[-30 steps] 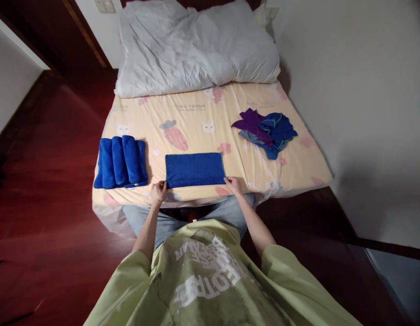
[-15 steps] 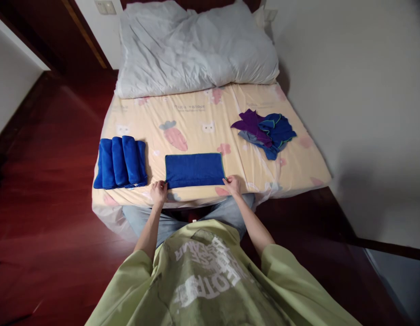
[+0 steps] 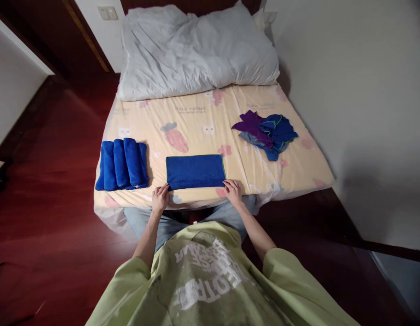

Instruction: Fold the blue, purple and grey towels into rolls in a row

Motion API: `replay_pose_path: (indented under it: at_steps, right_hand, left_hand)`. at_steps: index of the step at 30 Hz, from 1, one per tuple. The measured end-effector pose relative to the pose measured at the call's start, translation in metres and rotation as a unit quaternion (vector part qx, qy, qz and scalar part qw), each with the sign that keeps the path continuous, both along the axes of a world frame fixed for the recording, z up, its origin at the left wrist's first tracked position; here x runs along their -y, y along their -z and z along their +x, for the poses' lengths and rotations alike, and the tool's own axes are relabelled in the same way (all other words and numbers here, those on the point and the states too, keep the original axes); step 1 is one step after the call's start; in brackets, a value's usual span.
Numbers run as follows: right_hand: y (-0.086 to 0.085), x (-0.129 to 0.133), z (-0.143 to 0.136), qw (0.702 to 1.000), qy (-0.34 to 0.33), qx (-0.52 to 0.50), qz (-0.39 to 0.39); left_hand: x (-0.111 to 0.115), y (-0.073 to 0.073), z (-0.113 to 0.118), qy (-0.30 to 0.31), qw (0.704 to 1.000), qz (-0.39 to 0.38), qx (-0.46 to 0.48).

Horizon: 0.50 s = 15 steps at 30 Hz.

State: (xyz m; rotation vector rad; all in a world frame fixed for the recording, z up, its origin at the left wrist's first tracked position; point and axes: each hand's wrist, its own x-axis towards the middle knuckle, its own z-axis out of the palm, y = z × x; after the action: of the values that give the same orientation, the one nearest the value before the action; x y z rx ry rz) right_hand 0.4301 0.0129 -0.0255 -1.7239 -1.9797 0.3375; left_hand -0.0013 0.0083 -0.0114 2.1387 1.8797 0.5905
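Observation:
A blue towel with thin green edging lies as a flat, wide rectangle near the bed's front edge. My left hand is closed at its near left corner, fingertips pinching the edge. At the near right corner, my right hand has its fingers bent and pressed together on the cloth. Left of the towel sit several rolled blue towels, side by side. Farther right lies a crumpled pile of purple cloth and blue cloth with green edging.
The bed's fitted sheet is pale yellow with carrot and rabbit prints. A large grey-white quilt or pillow rests at the head end. A wall runs along the right, and dark red floor lies to the left.
The fingers of my right hand have shifted slightly at the towel's corner. My left hand stays at its corner, and the towel lies nearly the same. The view has moved a little.

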Motion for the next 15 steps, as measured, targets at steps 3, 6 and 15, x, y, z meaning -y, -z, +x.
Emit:
replay_pose_path:
  at_steps: [3, 6, 15]
  right_hand:
    - [-0.001, 0.001, 0.003, 1.0, -0.015, -0.017, 0.006]
    - [-0.001, -0.003, 0.0, 1.0, -0.007, -0.019, 0.005]
    - [-0.003, -0.021, -0.003, 0.999, 0.016, 0.033, -0.029]
  left_hand:
    - [0.003, -0.002, 0.002, -0.008, 1.0, 0.0, 0.019]
    - [-0.004, -0.004, 0.006, -0.03, 0.999, -0.011, 0.014]
    - [-0.021, -0.007, 0.0, 0.02, 0.998, -0.013, -0.051]
